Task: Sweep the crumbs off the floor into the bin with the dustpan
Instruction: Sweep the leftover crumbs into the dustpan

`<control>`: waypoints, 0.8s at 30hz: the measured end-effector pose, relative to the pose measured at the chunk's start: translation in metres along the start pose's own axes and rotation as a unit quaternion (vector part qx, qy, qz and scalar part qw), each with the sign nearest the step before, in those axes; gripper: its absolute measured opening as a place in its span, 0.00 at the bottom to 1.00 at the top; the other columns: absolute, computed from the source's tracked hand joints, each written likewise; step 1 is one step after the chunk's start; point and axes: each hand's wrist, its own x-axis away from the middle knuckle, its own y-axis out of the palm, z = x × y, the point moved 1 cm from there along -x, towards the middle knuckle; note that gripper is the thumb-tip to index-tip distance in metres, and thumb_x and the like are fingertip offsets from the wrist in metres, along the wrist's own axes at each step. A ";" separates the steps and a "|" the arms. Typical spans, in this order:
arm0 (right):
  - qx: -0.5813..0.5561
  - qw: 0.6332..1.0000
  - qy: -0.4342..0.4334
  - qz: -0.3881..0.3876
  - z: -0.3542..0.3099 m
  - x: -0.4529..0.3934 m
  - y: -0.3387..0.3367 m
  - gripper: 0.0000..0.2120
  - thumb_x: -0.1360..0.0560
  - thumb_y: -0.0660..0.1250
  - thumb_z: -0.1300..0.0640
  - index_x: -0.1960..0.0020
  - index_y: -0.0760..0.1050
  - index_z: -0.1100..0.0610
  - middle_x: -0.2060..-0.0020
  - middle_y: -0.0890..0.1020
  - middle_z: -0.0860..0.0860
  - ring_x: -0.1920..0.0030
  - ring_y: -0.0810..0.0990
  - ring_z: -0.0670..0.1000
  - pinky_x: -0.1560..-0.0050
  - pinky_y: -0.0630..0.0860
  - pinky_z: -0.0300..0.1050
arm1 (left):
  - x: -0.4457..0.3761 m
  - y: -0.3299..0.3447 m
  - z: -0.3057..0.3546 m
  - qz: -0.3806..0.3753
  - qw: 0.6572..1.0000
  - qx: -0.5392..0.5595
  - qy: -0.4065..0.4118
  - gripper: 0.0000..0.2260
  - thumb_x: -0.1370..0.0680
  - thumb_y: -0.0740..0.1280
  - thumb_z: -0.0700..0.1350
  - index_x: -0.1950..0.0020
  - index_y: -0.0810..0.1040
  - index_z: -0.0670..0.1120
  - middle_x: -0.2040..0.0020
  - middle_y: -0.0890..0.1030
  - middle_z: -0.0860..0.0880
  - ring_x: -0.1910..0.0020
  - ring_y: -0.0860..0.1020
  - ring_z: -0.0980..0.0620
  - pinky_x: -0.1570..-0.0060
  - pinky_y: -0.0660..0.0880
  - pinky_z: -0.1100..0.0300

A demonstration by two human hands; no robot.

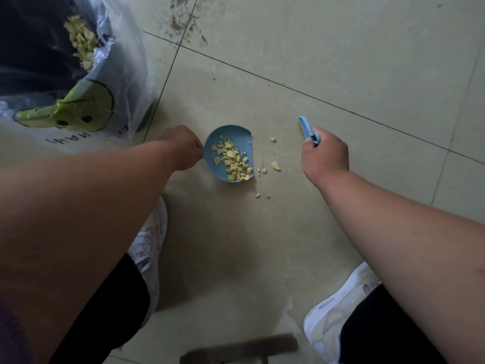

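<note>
The yellow crumbs lie mostly in a heap inside the blue dustpan. The dustpan sits flat on the pale tiled floor, with its open edge turned to the right. A few more crumbs lie on the floor just beside that edge, and one small bit lies a little nearer the feet.

The left hand is closed tight around the dustpan's handle, which is hidden inside the fist. The right hand is closed around the handle of a small blue brush. The brush is held up, to the right of the loose crumbs, with its bristles pointing away from the person. You cannot tell if the bristles touch the floor.

The bin stands to the upper left, well apart from the dustpan. It has a clear plastic bag over its rim, and a heap of the same yellow bits shows inside it. A green and yellow picture with dark spots is on its side.

Two white shoes stand on the floor at the bottom, one under each arm. Dark smudges mark the tiles at the top.
</note>
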 end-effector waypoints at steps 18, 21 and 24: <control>-0.061 0.991 -0.073 -0.097 -0.057 0.080 0.057 0.07 0.18 0.60 0.53 0.56 0.70 0.47 0.66 0.76 0.49 0.67 0.73 0.51 0.69 0.61 0.42 | 0.005 0.007 0.014 -0.020 0.999 0.034 -0.013 0.11 0.20 0.72 0.48 0.42 0.90 0.47 0.44 0.88 0.45 0.45 0.84 0.42 0.43 0.82 0.52; -0.071 0.989 -0.078 -0.100 -0.065 0.086 0.058 0.08 0.18 0.60 0.53 0.56 0.71 0.50 0.65 0.77 0.50 0.66 0.73 0.49 0.70 0.63 0.41 | 0.005 0.006 0.010 -0.028 0.996 0.076 -0.025 0.10 0.20 0.75 0.47 0.41 0.90 0.46 0.47 0.89 0.45 0.47 0.85 0.44 0.46 0.81 0.54; -0.094 0.990 -0.060 -0.082 -0.065 0.079 0.049 0.09 0.18 0.62 0.53 0.56 0.75 0.54 0.63 0.80 0.52 0.62 0.77 0.54 0.63 0.67 0.44 | 0.004 0.001 0.007 -0.037 0.993 0.106 -0.032 0.09 0.20 0.76 0.45 0.41 0.89 0.44 0.52 0.88 0.45 0.59 0.81 0.51 0.56 0.76 0.58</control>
